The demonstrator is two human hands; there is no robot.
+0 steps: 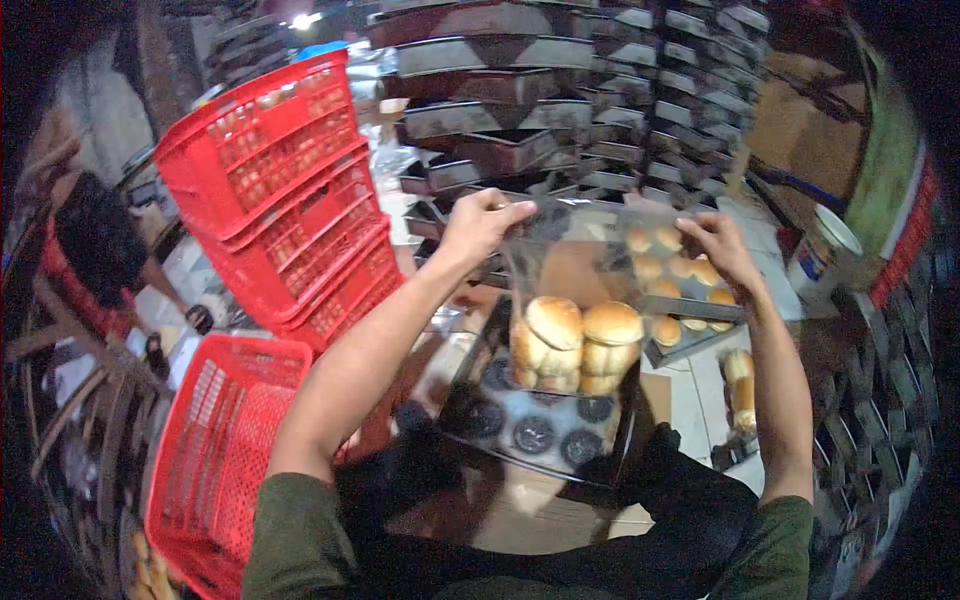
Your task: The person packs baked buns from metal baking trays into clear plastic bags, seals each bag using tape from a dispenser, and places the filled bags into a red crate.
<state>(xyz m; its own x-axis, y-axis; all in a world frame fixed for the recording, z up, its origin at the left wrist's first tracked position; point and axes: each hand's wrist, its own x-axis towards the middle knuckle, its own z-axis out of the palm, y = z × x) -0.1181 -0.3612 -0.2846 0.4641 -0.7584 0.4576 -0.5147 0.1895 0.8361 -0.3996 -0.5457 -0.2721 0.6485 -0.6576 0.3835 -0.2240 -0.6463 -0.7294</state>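
Note:
A clear plastic bag hangs between my two hands, with several golden-topped bread buns inside at its bottom. My left hand pinches the bag's upper left corner. The upper right corner is pinched in my right hand. Below the bag, a dark tray with several round black shapes rests at my lap. Beyond my right hand, more buns sit on dark baking trays, seen partly through the plastic.
Red crates stand stacked on the left, above another red crate beside me. Tall stacks of metal pans rise ahead. A white bucket stands right, and bread lies near my right forearm. A person is at far left.

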